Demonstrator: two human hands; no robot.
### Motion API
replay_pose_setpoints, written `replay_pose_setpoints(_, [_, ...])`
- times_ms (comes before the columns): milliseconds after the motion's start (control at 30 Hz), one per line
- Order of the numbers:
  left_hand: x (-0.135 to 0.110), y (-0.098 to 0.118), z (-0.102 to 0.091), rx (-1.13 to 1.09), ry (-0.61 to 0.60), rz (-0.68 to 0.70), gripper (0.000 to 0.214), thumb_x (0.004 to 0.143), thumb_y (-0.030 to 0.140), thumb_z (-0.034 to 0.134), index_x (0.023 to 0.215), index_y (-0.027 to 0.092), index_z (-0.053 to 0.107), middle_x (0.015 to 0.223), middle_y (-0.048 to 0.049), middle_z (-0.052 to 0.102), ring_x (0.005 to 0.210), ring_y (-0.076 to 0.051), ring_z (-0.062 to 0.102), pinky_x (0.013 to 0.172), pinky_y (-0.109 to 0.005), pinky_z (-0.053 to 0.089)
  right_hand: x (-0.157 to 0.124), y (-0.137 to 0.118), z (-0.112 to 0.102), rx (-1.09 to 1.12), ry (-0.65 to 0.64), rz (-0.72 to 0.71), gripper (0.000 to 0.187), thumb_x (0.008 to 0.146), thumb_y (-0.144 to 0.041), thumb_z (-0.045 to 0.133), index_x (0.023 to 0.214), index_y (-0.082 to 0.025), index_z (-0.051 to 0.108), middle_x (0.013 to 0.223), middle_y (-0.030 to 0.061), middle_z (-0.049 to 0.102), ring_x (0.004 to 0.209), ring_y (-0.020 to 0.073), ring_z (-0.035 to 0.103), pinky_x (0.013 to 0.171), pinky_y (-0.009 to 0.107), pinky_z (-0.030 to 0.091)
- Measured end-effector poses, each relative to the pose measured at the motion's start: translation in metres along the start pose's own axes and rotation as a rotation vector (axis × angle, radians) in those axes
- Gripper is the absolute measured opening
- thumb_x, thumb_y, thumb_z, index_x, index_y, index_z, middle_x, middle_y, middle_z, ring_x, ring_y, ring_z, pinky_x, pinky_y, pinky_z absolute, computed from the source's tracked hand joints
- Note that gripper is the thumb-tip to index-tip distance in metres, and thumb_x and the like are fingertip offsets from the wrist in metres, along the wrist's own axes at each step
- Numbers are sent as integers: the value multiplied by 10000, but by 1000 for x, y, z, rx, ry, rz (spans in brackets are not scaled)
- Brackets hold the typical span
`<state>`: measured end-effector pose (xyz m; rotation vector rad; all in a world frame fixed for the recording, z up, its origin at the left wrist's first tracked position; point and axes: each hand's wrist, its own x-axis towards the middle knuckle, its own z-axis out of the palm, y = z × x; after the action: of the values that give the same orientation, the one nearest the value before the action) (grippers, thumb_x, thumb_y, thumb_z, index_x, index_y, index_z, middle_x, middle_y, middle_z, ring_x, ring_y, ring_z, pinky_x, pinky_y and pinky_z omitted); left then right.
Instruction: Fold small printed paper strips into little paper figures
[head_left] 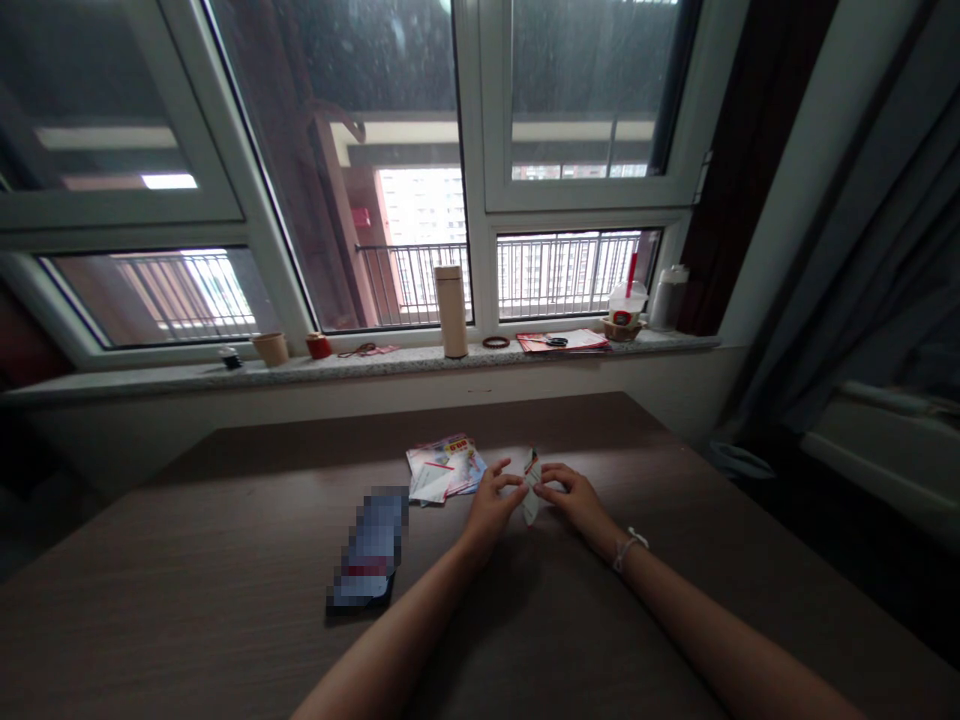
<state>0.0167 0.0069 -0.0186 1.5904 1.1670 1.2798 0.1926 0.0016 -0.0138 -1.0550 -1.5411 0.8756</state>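
Grip: I have both hands closed on the paper (pixel 531 503), left hand (pixel 490 507) and right hand (pixel 576 497) pinching opposite edges.
Paper: folded narrow, pale with dark and red print near the top, pointed below; right of the phone (pixel 369 550).
Forearms: I see them converge, the left passing just right of the phone.
Leaflets (pixel 463 458): beyond the phone.

Two hands (pixel 491 508) (pixel 579 500), one folded paper (pixel 531 506) — one phone (pixel 367 555), two cups (pixel 271 350) (pixel 628 300)
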Motion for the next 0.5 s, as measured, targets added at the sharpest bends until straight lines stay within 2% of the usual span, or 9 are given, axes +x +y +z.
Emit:
replay_pose_setpoints(167, [1,2,-1,33,11,17,108,687,298,760,721,200,730,1316,-106,555,1257,-261,468,1112,-430,276,-1,1,1,-30,31,-9,266,696,-477,707,736,-215,730,1015,82,668,1019,241,588,943,378,429])
replay_pose_setpoints(367, [0,5,-2,26,-47,38,90,709,301,742,727,214,733,1345,-93,538,1271,-258,460,1120,-432,267,-2,3,1,-91,21,-41,235,703,-459,701,762,-234,736,1048,70,662,1053,241,567,968,382,414])
replay_pose_setpoints(500, [1,1,-2,-9,-2,23,131,687,337,767,711,214,729,1333,-87,546,1273,-262,455,1116,-439,277,-1,-1,0,-78,17,-31,259,702,-480,700,746,-227,733,1024,72,669,1028,235,584,953,371,422])
